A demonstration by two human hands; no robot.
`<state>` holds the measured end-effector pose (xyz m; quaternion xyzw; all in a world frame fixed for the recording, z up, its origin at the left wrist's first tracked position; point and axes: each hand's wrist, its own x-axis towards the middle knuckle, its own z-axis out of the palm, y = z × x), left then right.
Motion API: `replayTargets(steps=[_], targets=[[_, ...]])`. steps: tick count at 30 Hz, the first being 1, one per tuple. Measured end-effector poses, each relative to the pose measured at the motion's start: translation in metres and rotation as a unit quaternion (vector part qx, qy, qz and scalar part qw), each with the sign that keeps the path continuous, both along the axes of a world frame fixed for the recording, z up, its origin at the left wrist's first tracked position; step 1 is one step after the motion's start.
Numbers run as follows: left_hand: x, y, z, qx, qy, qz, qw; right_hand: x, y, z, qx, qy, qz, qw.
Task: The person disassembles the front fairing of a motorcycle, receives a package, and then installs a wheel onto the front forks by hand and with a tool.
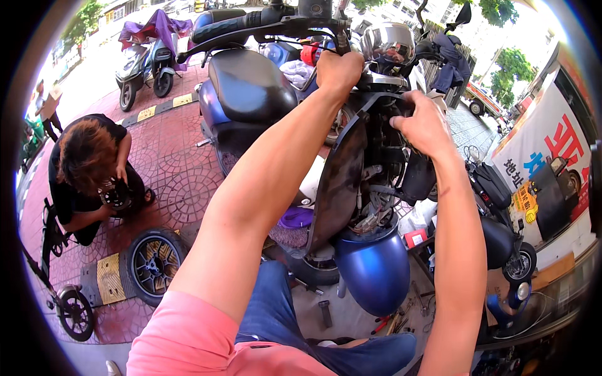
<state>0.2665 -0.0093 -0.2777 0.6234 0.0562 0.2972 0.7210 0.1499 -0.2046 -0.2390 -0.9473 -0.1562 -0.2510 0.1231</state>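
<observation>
A scooter with its front opened up stands before me, its dark inner panel (338,182) exposed beside wiring and frame parts (376,207). My left hand (340,70) is closed just under the handlebar (269,30), at the top of the steering column; its fingertips are hidden. On the right side of the opened front, my right hand (423,122) curls in, thumb toward the middle. What its fingers hold is out of sight. Below hangs the glossy blue front fender (374,272). The dark seat (251,84) lies beyond my left forearm.
At left a person (88,169) crouches over a wheel hub (115,193). A loose wheel (155,264) rests by a black and yellow speed bump (108,279). Hand tools (392,323) lie on the ground below the fender. Another small scooter (501,241) stands at right.
</observation>
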Motion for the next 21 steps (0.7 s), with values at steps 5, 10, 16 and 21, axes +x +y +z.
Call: replayTargets(steps=[5, 10, 16, 21], targets=[[-0.017, 0.005, 0.010, 0.031, 0.030, -0.020, 0.999, 0.042, 0.001, -0.022, -0.069, 0.090, -0.067, 0.991], [-0.003, 0.016, 0.006, 0.041, 0.053, 0.003, 0.998, 0.042, 0.009, -0.036, -0.045, 0.053, -0.071, 0.995], [-0.029, 0.006, 0.014, 0.053, 0.061, 0.023, 0.996, 0.030, 0.006, -0.037, -0.028, -0.022, -0.038, 0.999], [-0.037, 0.008, 0.018, 0.042, 0.057, 0.027, 0.997, 0.038, 0.003, -0.042, -0.004, -0.047, -0.039, 0.998]])
